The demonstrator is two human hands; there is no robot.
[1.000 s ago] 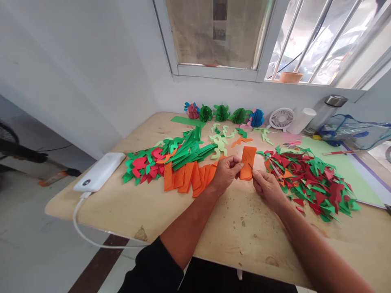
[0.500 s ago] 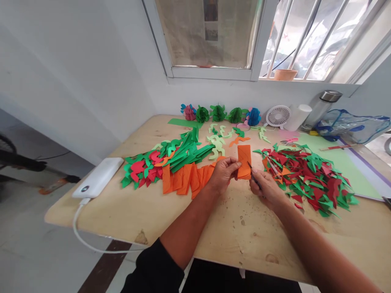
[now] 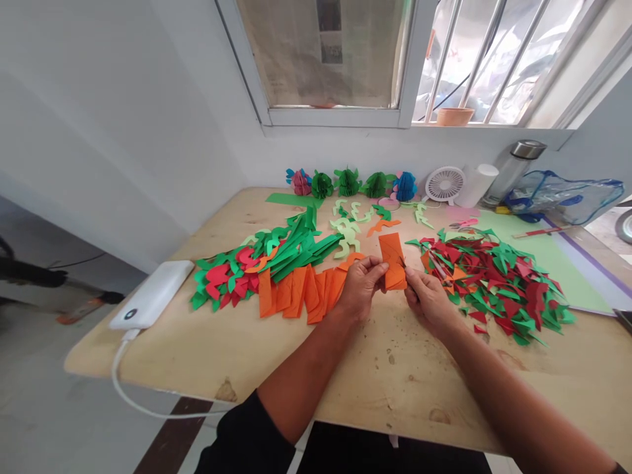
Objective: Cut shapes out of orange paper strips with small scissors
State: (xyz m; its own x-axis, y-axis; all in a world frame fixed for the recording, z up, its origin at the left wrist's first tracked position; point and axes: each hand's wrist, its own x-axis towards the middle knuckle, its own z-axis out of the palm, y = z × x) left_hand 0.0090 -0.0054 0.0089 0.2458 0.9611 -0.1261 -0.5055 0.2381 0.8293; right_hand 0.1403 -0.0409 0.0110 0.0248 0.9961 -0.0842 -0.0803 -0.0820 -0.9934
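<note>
My left hand (image 3: 364, 284) pinches the lower left edge of a folded orange paper (image 3: 392, 253) marked with drawn lines. On its right side, my right hand (image 3: 428, 299) is closed on small dark scissors (image 3: 403, 262), whose blades meet the paper's right edge. The handles are mostly hidden by my fingers. Left of my left hand lies a row of folded orange papers (image 3: 297, 293), with green paper strips (image 3: 303, 247) behind it. Red and green cut shapes (image 3: 232, 276) sit farther left. To the right of my right hand is a heap of red and green scraps (image 3: 508, 283).
A white power bank (image 3: 153, 293) with a cable lies at the left edge of the wooden table (image 3: 197, 355). Along the wall stand several paper figures (image 3: 348, 182), a small fan (image 3: 445, 184), a bottle (image 3: 516, 171) and a clear blue-edged pouch (image 3: 567, 197).
The camera view has shifted slightly. The orange paper has tilted a little to the left, and the scissor blades have moved onto its right edge, higher than my right hand's fingers.
</note>
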